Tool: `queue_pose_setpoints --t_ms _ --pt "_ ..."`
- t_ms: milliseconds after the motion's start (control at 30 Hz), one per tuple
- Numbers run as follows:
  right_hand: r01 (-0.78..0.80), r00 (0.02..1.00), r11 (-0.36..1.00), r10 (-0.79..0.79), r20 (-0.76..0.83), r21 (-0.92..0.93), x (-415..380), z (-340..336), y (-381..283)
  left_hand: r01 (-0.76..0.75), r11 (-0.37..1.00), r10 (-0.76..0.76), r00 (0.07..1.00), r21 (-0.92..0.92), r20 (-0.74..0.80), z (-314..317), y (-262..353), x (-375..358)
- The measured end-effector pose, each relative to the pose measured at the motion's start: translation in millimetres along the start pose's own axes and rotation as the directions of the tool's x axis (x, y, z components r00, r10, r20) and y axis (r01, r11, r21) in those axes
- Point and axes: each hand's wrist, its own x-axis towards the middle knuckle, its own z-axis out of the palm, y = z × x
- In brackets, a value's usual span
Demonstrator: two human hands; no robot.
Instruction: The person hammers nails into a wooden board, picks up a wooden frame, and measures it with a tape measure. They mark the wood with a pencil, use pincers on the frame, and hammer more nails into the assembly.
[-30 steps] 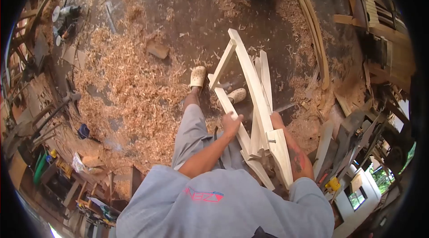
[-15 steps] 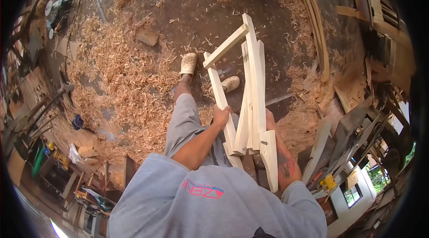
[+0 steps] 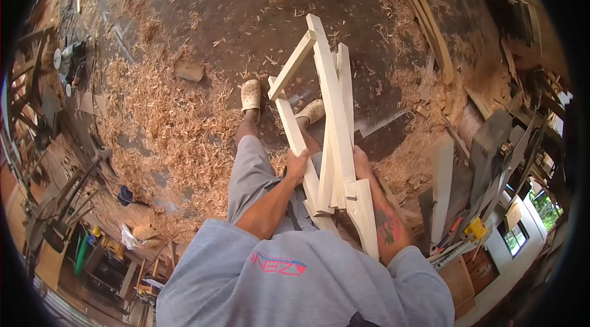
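Note:
A pale wooden folding frame (image 3: 332, 112) of jointed bars hangs in front of my body, its far end angled up and away from me. My left hand (image 3: 297, 165) is closed around its left long bar. At the right side, my right hand (image 3: 362, 163) grips the frame's outer bar, with its fingers partly hidden behind the wood. A crosspiece (image 3: 292, 64) joins the two long bars at the far end. Near my waist, a metal bolt (image 3: 351, 197) sticks out of a shaped end piece (image 3: 362, 216).
Wood shavings (image 3: 178, 124) cover much of the floor around my clogs (image 3: 251, 95). Long curved planks (image 3: 424, 14) lie at the right, with a stack of boards (image 3: 485, 143) nearer. A power tool (image 3: 72, 63) sits at the far left. A loose wood block (image 3: 189, 70) lies ahead.
The frame's far end has swung left, and the inner bars have shifted against the outer ones. Both hands keep their hold. The view has turned slightly to the right.

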Motion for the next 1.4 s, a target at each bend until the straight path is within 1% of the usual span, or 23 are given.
queue_pose_setpoints --t_ms 167,300,367,400,467,500,567,600,667,733,800,833,867,900,933,1000,1067,1133,1200,1267,1333,1367,1400 --pt "-0.043 0.999 0.992 0.044 0.002 -0.117 -5 -3 -2 -0.053 0.997 0.053 0.999 -0.052 -0.012 1 -12 0" --pt "0.005 0.999 0.995 -0.002 0.035 -0.099 -9 -8 6 -0.041 0.998 0.041 0.999 -0.053 -0.004 4 -7 -9" --pt "-0.004 1.0 1.0 0.003 0.026 0.03 -6 -4 16 -0.038 0.998 0.037 0.999 -0.051 -0.011 7 -3 -12" --pt "-0.003 1.0 1.0 0.002 0.028 0.03 -1 -3 25 -0.05 0.998 0.049 0.999 -0.027 -0.018 9 -2 -13" --pt "-0.284 0.953 0.953 0.292 -0.074 0.104 13 -3 42 -0.063 0.998 0.063 0.997 -0.004 -0.033 12 -8 -10" --pt "-0.281 0.955 0.954 0.289 -0.068 0.103 16 -7 41 -0.106 0.993 0.108 0.993 0.05 -0.043 13 -14 -4" --pt "-0.187 0.959 0.948 0.233 -0.164 0.257 22 -20 34 -0.151 0.983 0.157 0.986 0.103 -0.056 16 -16 0" --pt "-0.184 0.96 0.948 0.23 -0.159 0.259 28 -27 28 -0.14 0.98 0.147 0.988 0.141 -0.04 18 -12 -1" --pt "-0.225 0.946 0.827 0.313 -0.089 0.516 40 -41 11 -0.131 0.975 0.138 0.99 0.178 -0.028 20 -1 -5" --pt "-0.206 0.967 0.85 0.254 -0.033 0.485 36 -61 -33 -0.133 0.906 0.161 0.986 0.401 -0.038 23 11 -11" --pt "-0.191 0.979 0.87 0.203 0.024 0.454 46 -66 -43 -0.119 0.888 0.143 0.99 0.445 -0.021 29 18 -13" --pt "-0.172 0.985 0.919 0.159 0.066 0.354 56 -66 -39 -0.109 0.865 0.127 0.992 0.49 -0.003 31 14 -11" --pt "-0.144 0.987 0.957 0.119 0.112 0.252 60 -65 -34 -0.106 0.864 0.123 0.992 0.493 -0.003 33 9 -9" --pt "-0.21 0.975 0.898 0.161 0.155 0.388 55 -64 -43 -0.084 0.862 0.101 0.995 0.5 -0.008 35 -5 0" --pt "-0.212 0.975 0.896 0.164 0.153 0.39 55 -62 -38 -0.063 0.86 0.08 0.997 0.507 -0.012 38 -11 4" --pt "-0.255 0.967 0.805 0.217 0.135 0.536 55 -58 -30 -0.099 0.875 0.123 0.992 0.474 -0.022 41 -22 3" --pt "-0.25 0.967 0.793 0.231 0.105 0.556 49 -57 -28 -0.138 0.887 0.167 0.985 0.44 -0.029 45 -26 2" --pt "-0.251 0.965 0.777 0.25 0.082 0.578 48 -58 -20 -0.107 0.942 0.121 0.992 0.319 -0.024 43 -29 1" --pt "-0.343 0.937 0.713 0.307 0.167 0.612 54 -58 2 -0.092 0.934 0.102 0.995 0.346 -0.012 41 -35 8" --pt "-0.326 0.941 0.684 0.304 0.151 0.652 59 -54 31 -0.085 0.929 0.091 0.996 0.359 0.001 44 -29 12" --pt "-0.312 0.943 0.663 0.301 0.14 0.681 53 -60 47 0.171 0.985 -0.173 0.958 0.028 0.228 43 -3 -5" --pt "-0.342 0.934 0.601 0.298 0.194 0.722 49 -64 51 0.171 0.985 -0.172 0.958 0.026 0.228 43 13 -14" --pt "-0.373 0.924 0.535 0.291 0.25 0.758 46 -67 55 0.414 0.909 -0.38 0.876 -0.056 0.298 45 31 -23"
